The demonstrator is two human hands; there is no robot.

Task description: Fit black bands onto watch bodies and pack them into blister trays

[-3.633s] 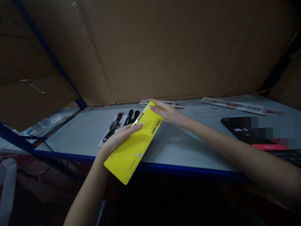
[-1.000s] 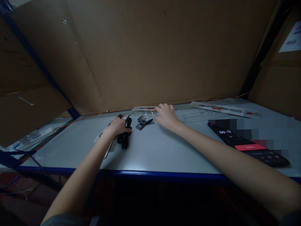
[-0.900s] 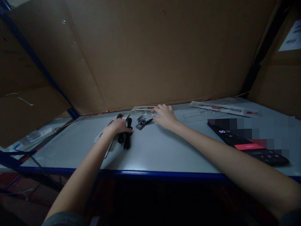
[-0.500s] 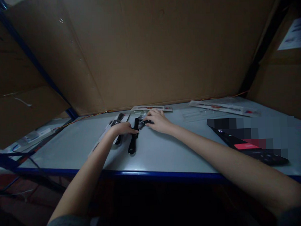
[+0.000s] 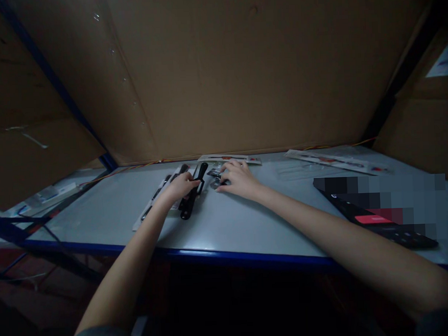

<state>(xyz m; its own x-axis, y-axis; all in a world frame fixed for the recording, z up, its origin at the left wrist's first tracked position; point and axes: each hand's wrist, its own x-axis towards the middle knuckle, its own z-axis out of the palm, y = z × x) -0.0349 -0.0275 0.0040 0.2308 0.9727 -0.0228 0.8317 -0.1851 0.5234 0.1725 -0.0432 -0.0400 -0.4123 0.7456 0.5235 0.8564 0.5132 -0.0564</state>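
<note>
The one head-worn camera looks forward and down from the person's head, close above the left hand (image 5: 178,186) and right hand (image 5: 239,179). It faces across the pale bench (image 5: 101,219) with its blue edge, toward the cardboard panel (image 5: 224,75) that fills the upper frame.

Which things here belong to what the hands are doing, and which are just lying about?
In use: black watch strap at the left hand; small metal clasp under the right hand; white card.
Lying about: phone; clear plastic tray; printed card.
</note>
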